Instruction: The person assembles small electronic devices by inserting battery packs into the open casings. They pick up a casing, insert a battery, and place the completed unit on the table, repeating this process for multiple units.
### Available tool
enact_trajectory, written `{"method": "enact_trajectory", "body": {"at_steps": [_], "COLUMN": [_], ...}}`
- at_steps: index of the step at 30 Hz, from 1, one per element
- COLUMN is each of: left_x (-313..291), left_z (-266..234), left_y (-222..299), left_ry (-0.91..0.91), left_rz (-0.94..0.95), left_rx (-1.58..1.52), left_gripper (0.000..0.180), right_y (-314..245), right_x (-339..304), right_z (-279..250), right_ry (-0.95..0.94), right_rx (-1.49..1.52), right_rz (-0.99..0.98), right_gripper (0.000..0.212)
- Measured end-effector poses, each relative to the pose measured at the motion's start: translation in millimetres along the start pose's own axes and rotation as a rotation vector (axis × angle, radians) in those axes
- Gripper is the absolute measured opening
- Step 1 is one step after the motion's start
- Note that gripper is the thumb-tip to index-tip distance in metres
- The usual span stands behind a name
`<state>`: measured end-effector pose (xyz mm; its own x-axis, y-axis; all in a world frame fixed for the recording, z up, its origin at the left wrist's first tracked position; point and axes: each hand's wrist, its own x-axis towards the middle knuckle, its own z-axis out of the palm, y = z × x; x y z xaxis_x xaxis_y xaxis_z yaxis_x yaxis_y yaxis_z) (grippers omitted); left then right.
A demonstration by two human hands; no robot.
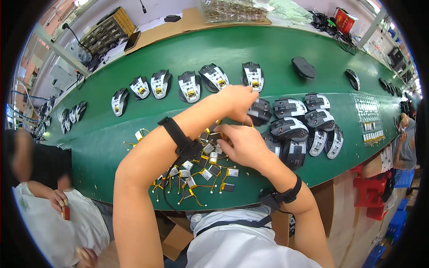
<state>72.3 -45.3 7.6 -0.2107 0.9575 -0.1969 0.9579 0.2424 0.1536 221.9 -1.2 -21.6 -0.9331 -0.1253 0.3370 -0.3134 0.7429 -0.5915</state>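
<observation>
My left hand (237,103) reaches across in front of me, its fingers closed at the left side of a dark computer mouse (260,112) that looks slightly blurred. Just below it, my right hand (246,145) is over a pile of small battery packs, thumb and forefinger apart. Silver and black battery packs (191,182) with thin wires and small white plugs lie scattered to its left. What the hidden fingertips of both hands touch is partly covered. Black straps circle both wrists.
A row of open white-and-black mice (189,87) stands across the green table (286,49). More mice (289,128) are stacked at the right, near a clear tray of batteries (368,118). A dark mouse shell (304,68) lies farther back. Co-workers sit at left and right.
</observation>
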Motion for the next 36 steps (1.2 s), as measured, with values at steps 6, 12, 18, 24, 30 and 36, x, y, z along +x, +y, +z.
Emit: {"method": "enact_trajectory", "body": {"at_steps": [6, 12, 18, 24, 30, 36], "left_x": [-30.9, -106.8, -165.4, -181.2, -183.4, -179.4], "left_z": [-24.9, -13.5, 22.1, 57.3, 65.3, 68.4], "left_y": [-26.5, -22.2, -9.5, -5.7, -4.1, -2.3], "left_ry": [0.453, 0.754, 1.066, 1.159, 1.125, 1.037], "left_rz": [-0.212, -0.246, -0.14, -0.1, -0.055, -0.103], "left_rx": [-0.503, -1.519, -2.111, -2.076, -2.171, -2.138], "left_gripper": [0.078, 0.07, 0.048, 0.043, 0.04, 0.04], "right_y": [-0.4, 13.1, 27.6, 33.9, 23.3, 15.7], "right_x": [8.9, 31.9, 38.5, 32.6, 43.6, 43.1], "right_z": [-18.9, -18.3, -40.4, -40.6, -47.6, -31.6], "right_ry": [-0.109, 0.108, -0.027, -0.216, -0.096, -0.04], "right_rx": [-0.029, -0.121, -0.302, -0.381, -0.076, 0.298], "right_rz": [0.296, 0.346, 0.453, 0.359, 0.444, 0.447], "right_gripper": [0.027, 0.025, 0.023, 0.02, 0.023, 0.017]}}
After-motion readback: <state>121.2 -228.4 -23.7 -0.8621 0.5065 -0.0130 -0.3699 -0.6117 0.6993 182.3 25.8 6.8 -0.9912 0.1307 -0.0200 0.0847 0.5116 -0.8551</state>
